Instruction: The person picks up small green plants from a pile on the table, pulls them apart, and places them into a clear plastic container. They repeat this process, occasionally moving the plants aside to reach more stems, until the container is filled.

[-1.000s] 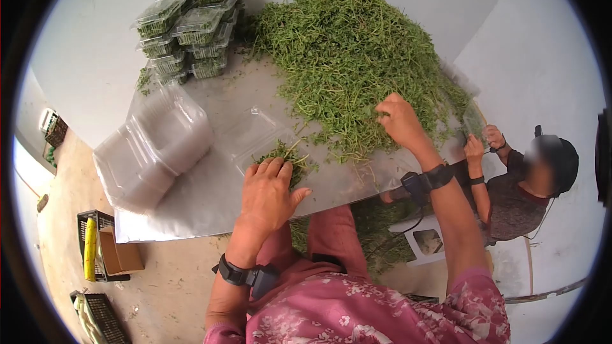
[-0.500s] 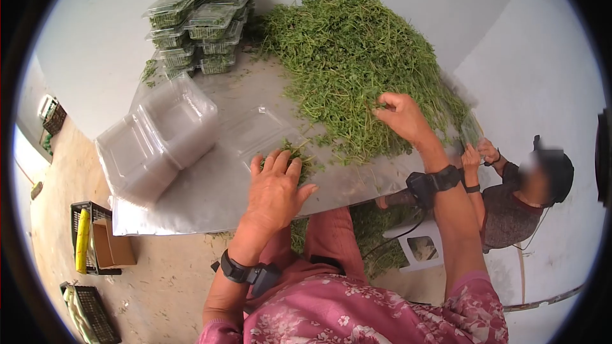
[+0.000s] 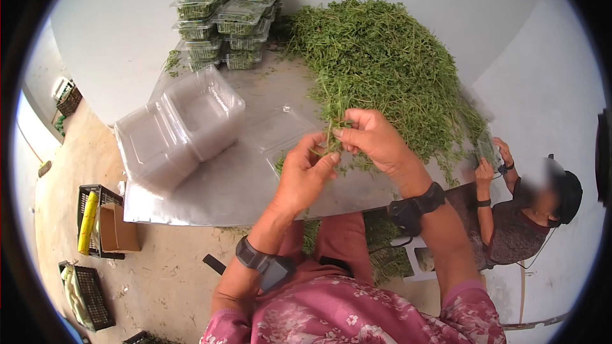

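Pinching a bunch of sprigs [image 3: 331, 124] in the right hand [image 3: 376, 140], thumb and fingers clamped on the stems. Gripping the lower stem ends with the left hand [image 3: 306, 175], fingertips closed and touching those of the right. Holding the bunch just above the right edge of the open tray [image 3: 277, 130], long axis running from the body outward, leafy tops away, cut ends nearest the left hand. Showing a few greens in the near half of the tray, beside the left thumb. Beyond and right of the tray, herb pile [image 3: 389, 64] on the table [image 3: 210, 197]; just left of it, stack of empty trays [image 3: 178, 127]; far beyond it, filled packs [image 3: 229, 19]; well right of it, co-worker's hands [image 3: 494, 153].
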### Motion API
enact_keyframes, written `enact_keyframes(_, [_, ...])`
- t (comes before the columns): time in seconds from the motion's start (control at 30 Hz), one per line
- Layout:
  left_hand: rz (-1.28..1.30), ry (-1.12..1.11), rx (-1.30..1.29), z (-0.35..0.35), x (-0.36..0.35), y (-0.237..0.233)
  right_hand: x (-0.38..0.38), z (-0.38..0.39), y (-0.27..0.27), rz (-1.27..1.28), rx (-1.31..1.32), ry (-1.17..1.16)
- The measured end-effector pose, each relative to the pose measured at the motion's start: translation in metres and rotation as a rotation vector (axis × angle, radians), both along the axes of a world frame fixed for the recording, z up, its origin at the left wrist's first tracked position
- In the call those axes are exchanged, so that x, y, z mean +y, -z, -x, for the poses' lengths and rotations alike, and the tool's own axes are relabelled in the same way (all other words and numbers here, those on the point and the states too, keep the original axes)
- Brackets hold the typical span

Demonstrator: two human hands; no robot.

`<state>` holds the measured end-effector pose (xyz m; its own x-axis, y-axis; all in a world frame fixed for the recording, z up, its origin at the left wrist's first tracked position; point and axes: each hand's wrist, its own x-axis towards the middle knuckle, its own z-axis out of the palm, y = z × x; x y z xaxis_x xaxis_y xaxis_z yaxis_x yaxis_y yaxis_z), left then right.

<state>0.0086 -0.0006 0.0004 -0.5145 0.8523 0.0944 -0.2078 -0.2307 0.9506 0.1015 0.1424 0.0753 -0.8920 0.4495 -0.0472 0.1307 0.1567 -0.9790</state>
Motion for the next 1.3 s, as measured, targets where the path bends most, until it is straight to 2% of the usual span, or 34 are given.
enact_keyframes(0.1, [0.126,-0.035,-0.002,0.008,-0.008,0.003,-0.003,0.006,0.013,0.089,0.004,0.031])
enact_keyframes(0.2, [0.123,-0.163,0.281,0.014,-0.013,0.005,0.002,0.011,0.025,0.178,0.011,0.081])
enact_keyframes(0.4, [0.157,-0.237,0.527,0.011,-0.016,0.004,0.009,0.014,0.037,0.126,-0.014,0.111])
enact_keyframes(0.7, [0.179,-0.316,0.714,0.004,-0.017,0.001,0.012,0.018,0.043,0.133,-0.01,0.191])
enact_keyframes(0.8, [0.159,-0.315,0.749,0.005,-0.025,0.001,0.027,0.017,0.046,0.035,-0.015,0.357])
enact_keyframes(0.83, [0.158,-0.318,0.728,0.004,-0.029,-0.001,0.043,0.012,0.05,0.105,0.085,0.396])
enact_keyframes(1.0, [0.148,-0.425,0.737,0.014,-0.03,-0.002,0.048,-0.005,0.036,-0.004,-0.009,0.384])
enact_keyframes(1.1, [0.194,-0.478,0.879,0.016,-0.021,0.005,0.038,-0.007,0.032,-0.127,-0.011,0.316])
enact_keyframes(1.13, [0.231,-0.428,0.972,0.016,-0.022,0.003,0.041,-0.007,0.037,-0.162,0.008,0.292])
enact_keyframes(1.2, [0.306,-0.321,1.157,0.017,-0.028,-0.004,0.039,-0.008,0.035,-0.365,0.006,0.224])
enact_keyframes(1.3, [0.194,-0.369,1.321,0.023,-0.04,-0.006,0.018,-0.01,0.017,-0.722,0.018,0.156])
